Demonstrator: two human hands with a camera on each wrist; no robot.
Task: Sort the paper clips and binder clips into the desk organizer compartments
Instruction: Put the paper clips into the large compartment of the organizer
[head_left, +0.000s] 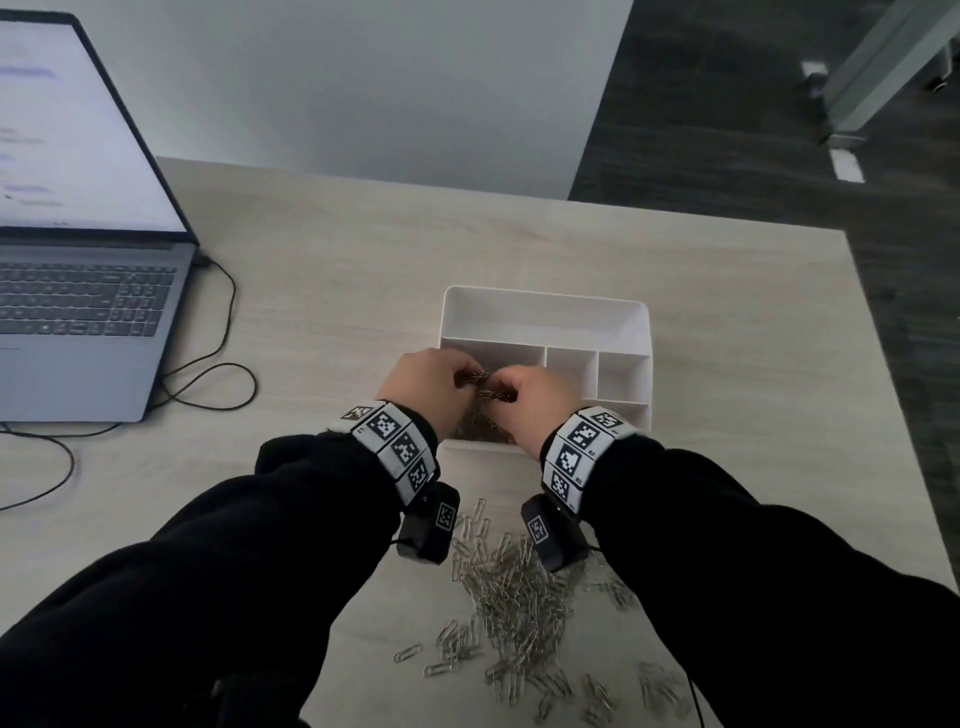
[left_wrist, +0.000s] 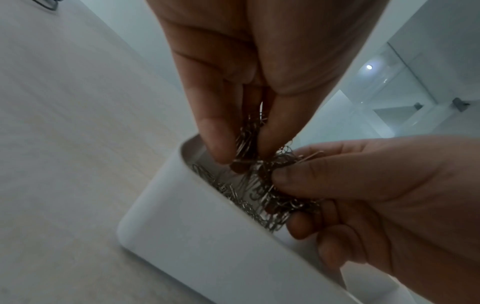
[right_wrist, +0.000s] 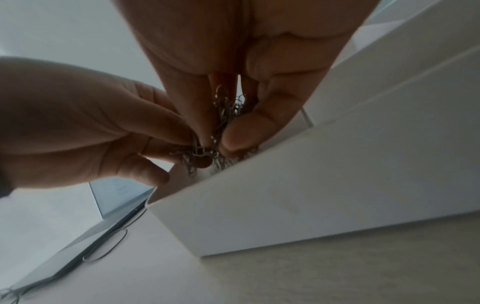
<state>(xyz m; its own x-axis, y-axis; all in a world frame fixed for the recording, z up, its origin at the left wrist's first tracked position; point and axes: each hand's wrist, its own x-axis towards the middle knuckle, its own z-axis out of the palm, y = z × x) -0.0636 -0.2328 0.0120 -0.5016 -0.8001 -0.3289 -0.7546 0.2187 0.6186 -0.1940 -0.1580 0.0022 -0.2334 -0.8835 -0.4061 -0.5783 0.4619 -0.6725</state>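
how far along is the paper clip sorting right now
Partly done. Some silver wire paper clips already lie in the front left compartment of the white plastic desk organizer. In hand: the left hand and right hand together pinch a tangled clump of clips above that compartment. Left: a large scattered pile of paper clips on the pale wood desk. No binder clips are visible.
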